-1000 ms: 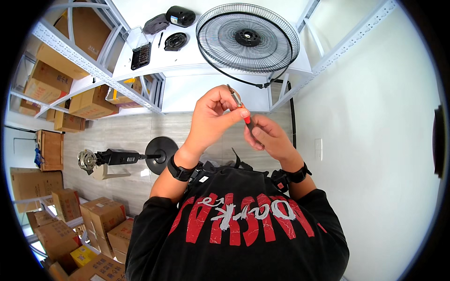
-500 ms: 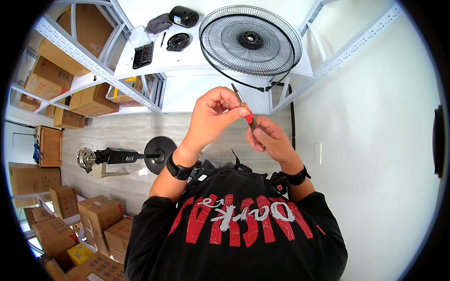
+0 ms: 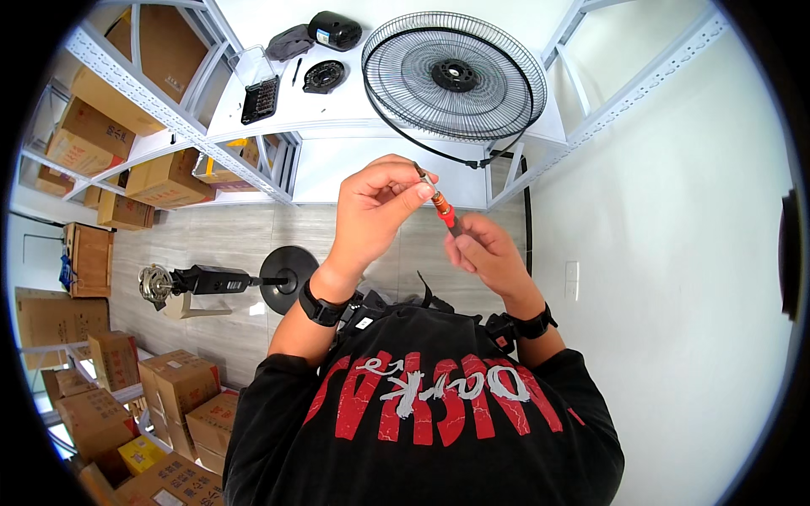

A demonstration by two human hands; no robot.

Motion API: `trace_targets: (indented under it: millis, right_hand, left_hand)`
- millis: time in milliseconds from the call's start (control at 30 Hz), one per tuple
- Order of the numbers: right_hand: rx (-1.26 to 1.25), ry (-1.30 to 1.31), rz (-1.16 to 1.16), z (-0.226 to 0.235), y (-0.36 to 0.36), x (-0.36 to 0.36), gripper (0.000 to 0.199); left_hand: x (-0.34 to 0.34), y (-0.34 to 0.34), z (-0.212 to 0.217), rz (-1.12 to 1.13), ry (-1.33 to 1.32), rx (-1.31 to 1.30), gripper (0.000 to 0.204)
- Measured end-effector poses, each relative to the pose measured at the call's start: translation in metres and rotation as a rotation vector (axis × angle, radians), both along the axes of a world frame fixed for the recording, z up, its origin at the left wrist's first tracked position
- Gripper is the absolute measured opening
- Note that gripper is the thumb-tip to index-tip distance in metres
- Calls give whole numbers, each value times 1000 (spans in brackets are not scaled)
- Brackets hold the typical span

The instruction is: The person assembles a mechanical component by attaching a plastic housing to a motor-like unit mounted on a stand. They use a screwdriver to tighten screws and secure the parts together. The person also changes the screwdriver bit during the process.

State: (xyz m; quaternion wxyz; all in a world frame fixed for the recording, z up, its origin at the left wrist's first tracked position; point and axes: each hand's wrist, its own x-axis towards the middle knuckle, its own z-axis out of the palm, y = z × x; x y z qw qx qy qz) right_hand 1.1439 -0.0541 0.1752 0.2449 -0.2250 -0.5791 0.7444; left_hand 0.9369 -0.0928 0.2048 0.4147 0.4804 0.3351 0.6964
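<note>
In front of my chest both hands hold a small screwdriver (image 3: 440, 205) with a red and black handle. My left hand (image 3: 377, 205) pinches its metal shaft near the tip with thumb and fingers. The handle end sits in the closed fingers of my right hand (image 3: 487, 253). A black watch is on each wrist. Beyond the hands, on a white table (image 3: 354, 105), lies a round black fan grille (image 3: 456, 74).
On the white table are a black motor housing (image 3: 335, 30), a round black part (image 3: 324, 76), a bit case (image 3: 260, 99) and a dark cloth. A fan stand with its base (image 3: 287, 280) lies on the floor. Cardboard boxes (image 3: 169, 177) fill shelves at left. A white wall is at right.
The hands and screwdriver have stayed in nearly the same place; the left fingers have shifted slightly on the shaft.
</note>
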Motion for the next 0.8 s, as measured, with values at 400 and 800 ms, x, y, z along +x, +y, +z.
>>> trace_targets:
  millis: [400, 800]
  right_hand:
    - [37, -52, -26, -1, 0, 1, 16]
    - [-62, 10, 131, 6, 3, 2, 35]
  left_hand:
    - [-11, 2, 9, 65, 74, -64, 16]
    - [-16, 4, 9, -65, 11, -72, 20]
